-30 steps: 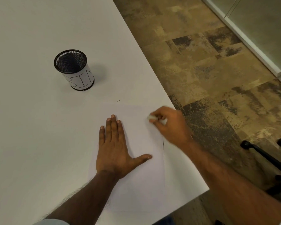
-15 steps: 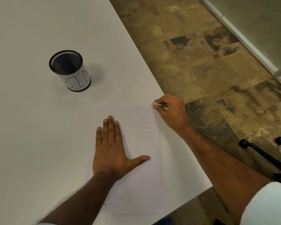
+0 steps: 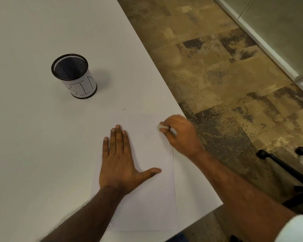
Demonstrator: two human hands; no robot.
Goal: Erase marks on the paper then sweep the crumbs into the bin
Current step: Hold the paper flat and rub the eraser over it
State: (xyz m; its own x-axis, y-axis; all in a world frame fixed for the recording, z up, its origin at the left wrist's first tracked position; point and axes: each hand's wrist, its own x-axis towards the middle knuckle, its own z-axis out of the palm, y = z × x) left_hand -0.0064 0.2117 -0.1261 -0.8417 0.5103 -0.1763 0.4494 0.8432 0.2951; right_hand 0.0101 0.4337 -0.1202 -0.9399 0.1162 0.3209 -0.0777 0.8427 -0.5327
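A white sheet of paper (image 3: pixel 147 203) lies flat near the front right corner of the white table (image 3: pixel 33 154). My left hand (image 3: pixel 120 163) rests palm down on the sheet, fingers spread. My right hand (image 3: pixel 180 135) pinches a small white eraser (image 3: pixel 162 126) and presses it on the paper's upper right part. A black mesh cup with a white label reading BIN (image 3: pixel 75 75) stands upright on the table, beyond and left of the paper. No pencil marks show on the sheet around the eraser.
A short dark speck (image 3: pixel 123 109) lies on the table just beyond the paper's far edge. The table's right edge runs diagonally beside my right hand, with brown patterned floor past it. A black chair base (image 3: pixel 287 168) stands on the floor at right.
My right hand with the eraser moved back down from the paper's top right corner onto the sheet. The small dark mark seen on the paper half a second ago no longer shows. My left hand stayed put.
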